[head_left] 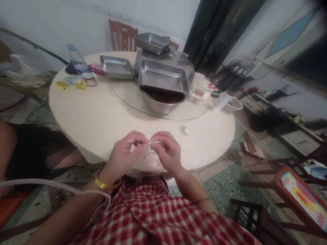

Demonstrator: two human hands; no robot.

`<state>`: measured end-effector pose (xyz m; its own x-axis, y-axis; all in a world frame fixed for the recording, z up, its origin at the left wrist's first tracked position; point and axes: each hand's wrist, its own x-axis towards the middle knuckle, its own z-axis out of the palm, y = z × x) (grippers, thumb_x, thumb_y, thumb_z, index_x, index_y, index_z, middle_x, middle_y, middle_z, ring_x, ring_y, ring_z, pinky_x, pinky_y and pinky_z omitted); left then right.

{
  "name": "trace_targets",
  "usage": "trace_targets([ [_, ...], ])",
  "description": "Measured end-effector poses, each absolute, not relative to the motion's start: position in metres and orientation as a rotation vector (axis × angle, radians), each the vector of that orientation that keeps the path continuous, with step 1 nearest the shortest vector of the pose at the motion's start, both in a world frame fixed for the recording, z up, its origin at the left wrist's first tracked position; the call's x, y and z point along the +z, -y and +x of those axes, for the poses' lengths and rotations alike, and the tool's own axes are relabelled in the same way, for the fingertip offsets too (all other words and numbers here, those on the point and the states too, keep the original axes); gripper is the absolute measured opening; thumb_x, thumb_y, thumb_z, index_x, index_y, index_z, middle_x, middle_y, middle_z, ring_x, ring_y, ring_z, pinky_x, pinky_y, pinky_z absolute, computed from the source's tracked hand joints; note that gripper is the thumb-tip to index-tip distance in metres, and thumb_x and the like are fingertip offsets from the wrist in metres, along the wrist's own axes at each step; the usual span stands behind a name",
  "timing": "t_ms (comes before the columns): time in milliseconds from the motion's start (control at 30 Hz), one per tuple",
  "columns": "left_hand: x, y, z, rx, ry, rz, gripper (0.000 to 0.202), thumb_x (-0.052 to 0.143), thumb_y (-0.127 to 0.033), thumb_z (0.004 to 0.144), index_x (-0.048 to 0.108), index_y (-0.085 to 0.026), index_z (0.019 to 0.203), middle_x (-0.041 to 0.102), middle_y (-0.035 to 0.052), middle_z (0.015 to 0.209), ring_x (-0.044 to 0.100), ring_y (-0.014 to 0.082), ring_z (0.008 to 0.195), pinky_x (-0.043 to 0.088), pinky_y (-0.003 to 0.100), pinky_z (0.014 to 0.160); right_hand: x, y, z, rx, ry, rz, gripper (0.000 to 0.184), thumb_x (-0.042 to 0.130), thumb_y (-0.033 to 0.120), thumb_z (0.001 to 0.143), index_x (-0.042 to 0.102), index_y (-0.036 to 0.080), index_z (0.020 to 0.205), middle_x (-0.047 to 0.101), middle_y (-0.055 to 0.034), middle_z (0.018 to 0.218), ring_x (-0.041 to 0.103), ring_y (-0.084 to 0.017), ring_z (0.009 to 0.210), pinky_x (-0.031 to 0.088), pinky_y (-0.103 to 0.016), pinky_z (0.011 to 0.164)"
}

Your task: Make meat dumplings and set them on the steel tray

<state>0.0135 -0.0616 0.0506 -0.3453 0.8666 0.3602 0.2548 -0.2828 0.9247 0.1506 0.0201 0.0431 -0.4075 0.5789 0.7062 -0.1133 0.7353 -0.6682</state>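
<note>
Just over the near edge of the table, my left hand and my right hand meet at the fingertips. Both pinch a small, thin white piece, folded or curled at its edge like soft dough; its exact kind is hard to make out. Beneath the hands lies a crumpled clear plastic bag. A small white lump rests on the tabletop to the right of my right hand. Further back, a steel bowl holds a dark, reddish-brown mass.
On the round table, a steel tray leans over the bowl, before a large lidded pan. Another tray, a jar and a bottle stand left. A white basket sits right. Someone's leg is at left.
</note>
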Motion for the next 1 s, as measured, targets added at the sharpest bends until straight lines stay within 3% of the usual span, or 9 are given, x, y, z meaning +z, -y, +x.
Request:
trace_targets([
  [400,0.056,0.070,0.012,1.653,-1.656,1.493,0.007,0.062,-0.028,0.082,0.065,-0.022,0.079,0.064,0.0016,0.078,0.059,0.0170,0.074,0.046,0.029,0.072,0.042,-0.014,0.151,0.811,1.911,-0.310,0.014,0.065,0.024,0.086,0.071,0.025,0.099,0.068,-0.0052,0.095,0.067,-0.014,0.087,0.060,-0.026,0.068],
  [700,0.053,0.069,0.008,1.593,-1.508,1.263,0.014,0.065,-0.034,0.080,0.065,-0.020,0.077,0.064,0.0001,0.073,0.057,0.0145,0.067,0.045,0.026,0.064,0.047,-0.013,0.152,0.858,1.905,-0.339,0.008,0.065,0.028,0.086,0.071,0.024,0.087,0.068,-0.0041,0.092,0.066,-0.014,0.085,0.058,-0.026,0.066],
  [867,0.053,0.072,0.004,1.592,-1.554,1.287,0.013,0.067,-0.032,0.080,0.069,-0.021,0.086,0.066,0.0014,0.078,0.058,0.0160,0.071,0.045,0.028,0.068,0.048,-0.015,0.152,0.874,1.870,-0.401,0.009,0.063,0.029,0.087,0.070,0.023,0.085,0.067,-0.0043,0.092,0.066,-0.015,0.084,0.058,-0.028,0.065],
  [1000,0.050,0.074,0.000,1.551,-1.662,1.394,0.011,0.065,-0.032,0.080,0.067,-0.021,0.082,0.066,0.0017,0.078,0.059,0.0170,0.074,0.045,0.028,0.068,0.046,-0.017,0.150,0.843,1.842,-0.431,0.011,0.062,0.032,0.087,0.069,0.023,0.086,0.066,-0.0051,0.092,0.065,-0.015,0.085,0.058,-0.028,0.064],
])
